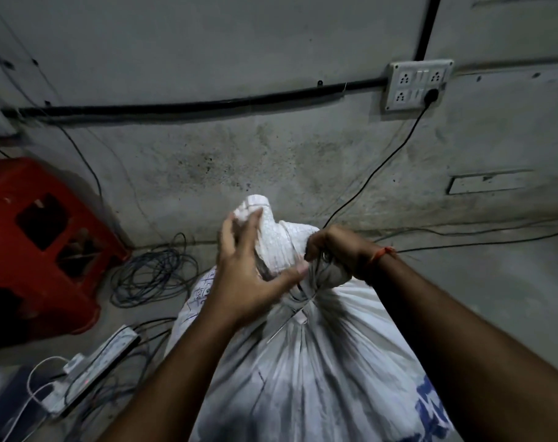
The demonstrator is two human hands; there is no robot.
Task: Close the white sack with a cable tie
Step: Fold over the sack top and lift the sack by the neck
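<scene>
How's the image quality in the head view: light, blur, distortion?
Head view: dim, flat light with dark corners; the left hand is smeared by motion blur, the right hand and the cable tie on the white sack read sharper; wide-angle bowing curves the black conduit on the wall; no glare.

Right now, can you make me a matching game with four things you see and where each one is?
Things:
1. red plastic stool
2. socket board
3. cable tie
4. coiled wire

Places:
A. around the white sack neck
B. on the wall, upper right
C. at the left edge
D. on the floor between stool and sack

Pairs: 1-C, 2-B, 3-A, 4-D
</scene>
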